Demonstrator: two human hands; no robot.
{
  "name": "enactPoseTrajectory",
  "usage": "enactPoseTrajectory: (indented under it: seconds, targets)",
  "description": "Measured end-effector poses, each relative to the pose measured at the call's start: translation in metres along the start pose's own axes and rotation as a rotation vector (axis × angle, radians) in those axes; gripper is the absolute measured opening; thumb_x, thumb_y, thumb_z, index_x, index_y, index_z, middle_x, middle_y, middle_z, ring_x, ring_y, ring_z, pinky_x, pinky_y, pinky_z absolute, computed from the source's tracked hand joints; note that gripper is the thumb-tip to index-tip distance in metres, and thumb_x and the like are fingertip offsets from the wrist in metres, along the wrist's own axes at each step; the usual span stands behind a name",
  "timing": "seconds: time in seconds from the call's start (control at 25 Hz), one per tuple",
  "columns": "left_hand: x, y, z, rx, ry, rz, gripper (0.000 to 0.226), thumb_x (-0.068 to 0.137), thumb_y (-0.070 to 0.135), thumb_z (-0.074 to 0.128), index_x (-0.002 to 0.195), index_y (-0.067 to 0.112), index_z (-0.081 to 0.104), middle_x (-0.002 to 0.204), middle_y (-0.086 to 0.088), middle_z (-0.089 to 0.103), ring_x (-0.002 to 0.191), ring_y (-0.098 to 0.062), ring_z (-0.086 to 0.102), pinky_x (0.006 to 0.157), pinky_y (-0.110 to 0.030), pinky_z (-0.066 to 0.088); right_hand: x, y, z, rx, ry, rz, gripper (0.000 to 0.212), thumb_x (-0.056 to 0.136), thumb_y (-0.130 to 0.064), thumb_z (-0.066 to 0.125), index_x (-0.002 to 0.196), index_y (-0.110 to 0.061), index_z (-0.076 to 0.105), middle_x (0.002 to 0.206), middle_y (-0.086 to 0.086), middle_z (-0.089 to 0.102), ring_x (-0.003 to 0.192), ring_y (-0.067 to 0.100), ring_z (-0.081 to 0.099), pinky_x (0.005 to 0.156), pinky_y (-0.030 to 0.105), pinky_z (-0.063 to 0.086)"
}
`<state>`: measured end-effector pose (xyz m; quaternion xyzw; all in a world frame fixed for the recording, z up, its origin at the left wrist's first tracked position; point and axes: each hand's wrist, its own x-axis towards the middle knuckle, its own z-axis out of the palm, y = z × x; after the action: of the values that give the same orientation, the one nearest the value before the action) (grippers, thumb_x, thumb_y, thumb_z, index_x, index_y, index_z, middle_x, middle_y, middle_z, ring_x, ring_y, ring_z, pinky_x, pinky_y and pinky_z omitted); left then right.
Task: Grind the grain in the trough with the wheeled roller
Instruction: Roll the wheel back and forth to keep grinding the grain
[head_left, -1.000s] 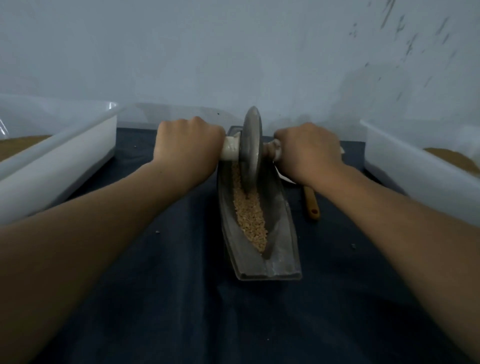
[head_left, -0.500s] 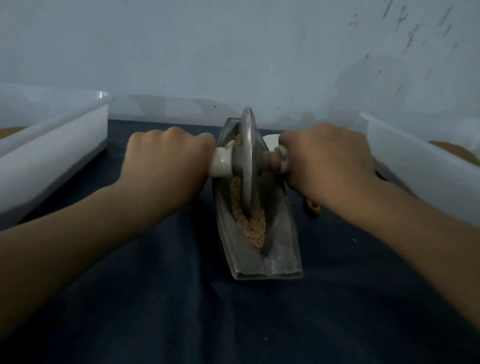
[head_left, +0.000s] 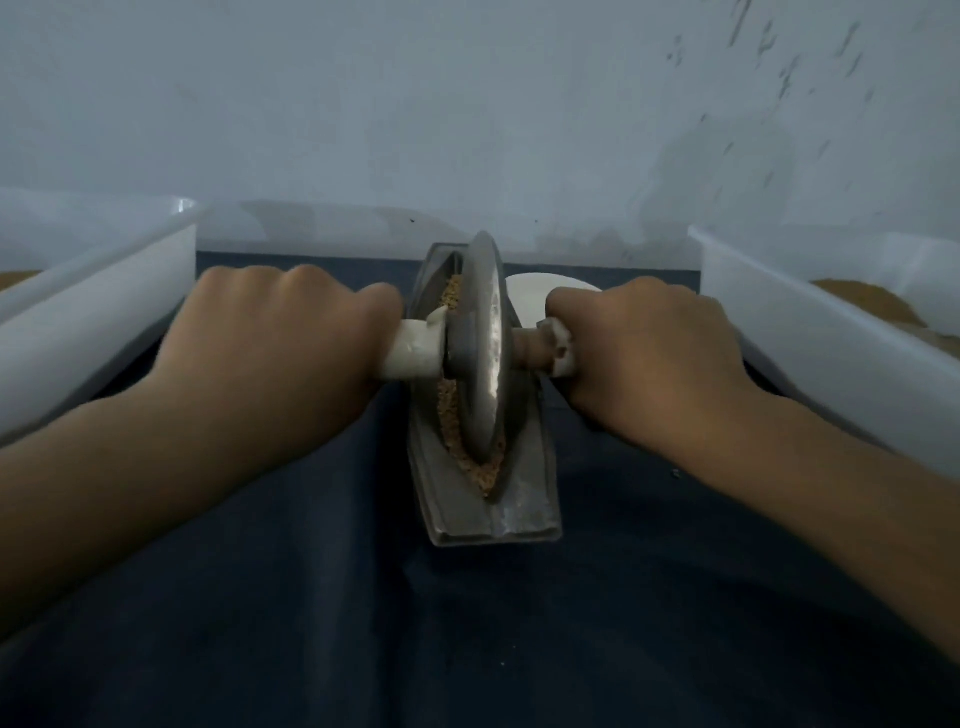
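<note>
Grain (head_left: 491, 475) lies tan and coarse along the groove of the grey metal trough (head_left: 524, 519), heaped at the near side of the wheel and showing again toward the far end; the trough sits lengthwise on a dark blue cloth (head_left: 467, 623), its blunt near end toward the person.

The roller (head_left: 485, 353) stands upright in the groove about midway along, the disc's lower edge down in the grain; its axle sticks out to both sides.

The left hand (head_left: 280, 343) grips the pale left handle (head_left: 415, 353), fingers wrapped fully round it, knuckles up; the right hand (head_left: 649, 353) grips the right handle (head_left: 558, 353) in the same closed fist.

A white dish (head_left: 530, 296) shows just behind the right hand; a white plastic bin (head_left: 104, 312) flanks the cloth on the left and another bin (head_left: 805, 332) on the right, each holding something brown; a pale wall (head_left: 467, 104) rises behind.
</note>
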<state>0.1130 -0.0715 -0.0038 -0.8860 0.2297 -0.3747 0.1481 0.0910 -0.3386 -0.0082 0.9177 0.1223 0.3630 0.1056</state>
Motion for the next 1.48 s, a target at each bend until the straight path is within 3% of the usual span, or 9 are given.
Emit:
enactPoseTrajectory:
  seconds: [0.16, 0.28, 0.4, 0.56, 0.72, 0.92, 1.24, 1.4, 1.48]
  targets:
    - [0.04, 0.011, 0.028, 0.007, -0.055, -0.112, 0.021, 0.077, 0.017, 0.066, 0.072, 0.016, 0.046, 0.055, -0.006, 0.036, 0.048, -0.03, 0.049, 0.05, -0.028, 0.026, 0.041, -0.005, 0.031, -0.021, -0.108, 0.144, 0.021, 0.079, -0.023, 0.07, 0.073, -0.029, 0.05, 0.06, -0.004, 0.039, 0.053, 0.02, 0.034, 0.049, 0.025, 0.019]
    - [0.07, 0.01, 0.041, -0.037, -0.139, -0.211, 0.003, 0.087, 0.018, 0.057, 0.09, 0.017, 0.06, 0.066, -0.005, 0.039, 0.061, -0.03, 0.049, 0.056, -0.033, 0.032, 0.078, -0.007, 0.041, 0.0, -0.214, 0.198, 0.011, 0.087, -0.012, 0.06, 0.091, -0.023, 0.061, 0.085, 0.006, 0.058, 0.07, 0.028, 0.048, 0.058, 0.032, 0.03]
    - [0.047, 0.014, 0.026, -0.003, -0.107, -0.168, 0.009, 0.085, 0.019, 0.061, 0.081, 0.017, 0.053, 0.06, -0.004, 0.039, 0.052, -0.027, 0.045, 0.049, -0.028, 0.022, 0.055, -0.006, 0.031, 0.009, -0.179, 0.158, 0.015, 0.088, -0.02, 0.061, 0.082, -0.026, 0.049, 0.067, -0.001, 0.041, 0.062, 0.025, 0.042, 0.054, 0.031, 0.029]
    - [0.006, 0.003, -0.008, 0.036, 0.015, -0.006, 0.043, 0.067, 0.026, 0.075, 0.07, 0.02, 0.032, 0.051, 0.002, 0.022, 0.044, -0.016, 0.011, 0.05, -0.019, 0.008, 0.003, 0.001, -0.008, 0.032, -0.05, -0.005, 0.033, 0.065, -0.032, 0.065, 0.069, -0.031, 0.032, 0.052, -0.01, 0.026, 0.041, 0.017, 0.027, 0.049, 0.018, 0.012]
    - [0.001, 0.006, -0.001, -0.03, -0.047, -0.074, 0.047, 0.068, 0.025, 0.075, 0.068, 0.022, 0.028, 0.049, 0.001, 0.025, 0.042, -0.015, 0.016, 0.05, -0.019, 0.014, 0.004, 0.0, -0.003, 0.004, -0.071, 0.01, 0.03, 0.061, -0.03, 0.066, 0.065, -0.027, 0.037, 0.05, -0.008, 0.032, 0.041, 0.021, 0.037, 0.048, 0.017, 0.017]
    - [0.063, 0.011, 0.034, -0.034, -0.12, -0.21, 0.001, 0.086, 0.017, 0.06, 0.087, 0.017, 0.06, 0.067, -0.008, 0.047, 0.067, -0.036, 0.06, 0.056, -0.034, 0.032, 0.071, -0.006, 0.034, 0.029, -0.27, 0.185, 0.009, 0.088, -0.024, 0.063, 0.082, -0.022, 0.056, 0.083, 0.005, 0.059, 0.069, 0.025, 0.049, 0.058, 0.031, 0.037]
    - [-0.008, 0.003, -0.013, 0.02, -0.02, -0.036, 0.041, 0.066, 0.028, 0.074, 0.072, 0.021, 0.033, 0.051, 0.003, 0.039, 0.039, -0.026, 0.042, 0.05, -0.022, 0.016, -0.012, 0.005, -0.023, 0.05, 0.001, -0.056, 0.017, 0.065, -0.039, 0.049, 0.069, -0.03, 0.035, 0.05, -0.01, 0.025, 0.04, 0.017, 0.026, 0.051, 0.016, 0.012]
    - [0.005, 0.012, 0.005, 0.018, -0.106, -0.148, 0.034, 0.071, 0.021, 0.074, 0.068, 0.018, 0.04, 0.051, -0.001, 0.036, 0.041, -0.022, 0.034, 0.049, -0.023, 0.016, 0.014, -0.001, -0.003, -0.014, -0.11, 0.062, 0.025, 0.072, -0.034, 0.063, 0.065, -0.028, 0.04, 0.054, -0.005, 0.039, 0.048, 0.024, 0.044, 0.048, 0.021, 0.023]
    - [0.036, 0.014, 0.023, -0.002, -0.1, -0.173, 0.02, 0.082, 0.018, 0.065, 0.073, 0.017, 0.049, 0.057, -0.002, 0.034, 0.051, -0.029, 0.048, 0.05, -0.028, 0.026, 0.049, -0.005, 0.021, -0.013, -0.247, 0.153, 0.013, 0.082, -0.029, 0.066, 0.075, -0.028, 0.055, 0.073, 0.001, 0.056, 0.065, 0.026, 0.053, 0.054, 0.028, 0.034]
